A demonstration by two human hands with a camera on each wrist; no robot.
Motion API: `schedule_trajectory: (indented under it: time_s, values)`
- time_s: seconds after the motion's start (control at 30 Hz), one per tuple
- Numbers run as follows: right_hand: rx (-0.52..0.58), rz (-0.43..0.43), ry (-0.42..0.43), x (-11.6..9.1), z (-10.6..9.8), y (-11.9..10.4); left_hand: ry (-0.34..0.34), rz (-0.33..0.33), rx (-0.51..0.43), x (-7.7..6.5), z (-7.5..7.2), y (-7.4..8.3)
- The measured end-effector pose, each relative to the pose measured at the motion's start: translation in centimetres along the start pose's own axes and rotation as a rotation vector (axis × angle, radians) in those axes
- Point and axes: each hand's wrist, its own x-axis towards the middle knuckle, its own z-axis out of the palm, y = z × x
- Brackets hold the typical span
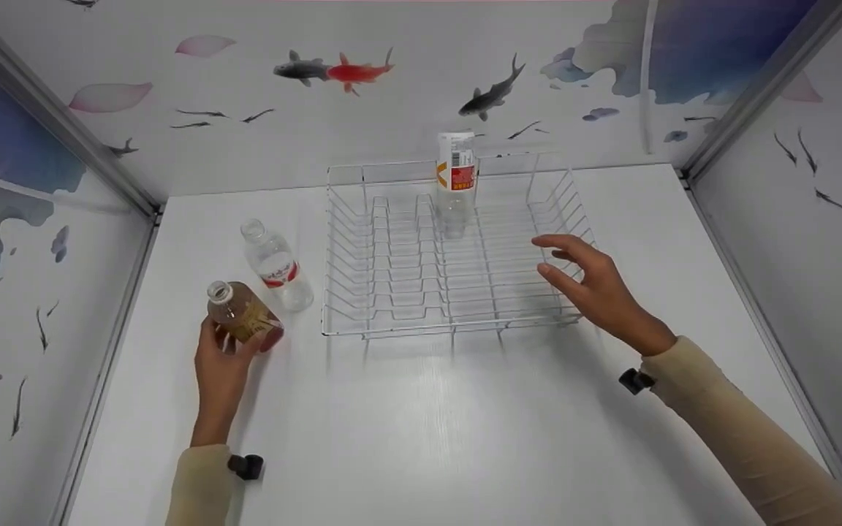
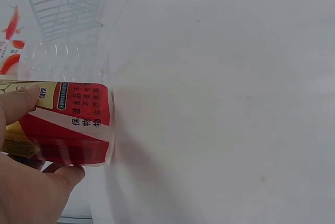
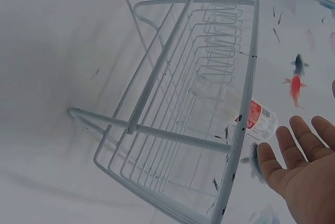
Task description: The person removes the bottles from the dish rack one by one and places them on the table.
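My left hand (image 1: 222, 369) grips a bottle with a gold and red label (image 1: 251, 315), its uncapped mouth facing up. In the left wrist view, thumb and fingers lie around the labelled side, and the bottle's base (image 2: 111, 124) faces the white table. Just behind it stands a clear bottle with a red and white label (image 1: 278, 270). Another clear bottle (image 1: 456, 179) sits neck down in the white wire rack (image 1: 465, 325). Over the rack's right side, my right hand (image 1: 600, 292) has its fingers spread and holds nothing.
The rack has rows of bent wire dividers (image 1: 406, 256) in its left half. White panels printed with fish surround the table (image 1: 406, 438) at the back and both sides. A dark clip (image 1: 636, 380) sits at the right cuff, another (image 1: 246, 467) at the left.
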Motion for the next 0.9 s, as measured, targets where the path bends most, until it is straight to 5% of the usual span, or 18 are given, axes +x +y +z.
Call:
schedule_trajectory:
  time_s: [0.2, 0.5, 0.9]
  values:
    - [0.008, 0.014, 0.005, -0.1, 0.0, 0.1, -0.034, 0.012, -0.023, -0.6, 0.3, 0.2]
    - [0.008, -0.006, 0.019, 0.0, -0.3, 0.1, 0.095, 0.107, 0.018, -2.6, -0.2, 2.0]
    - [-0.002, 0.013, 0.014, 0.2, 0.1, 0.4, 0.119, 0.190, -0.041, -4.2, -0.6, 3.2]
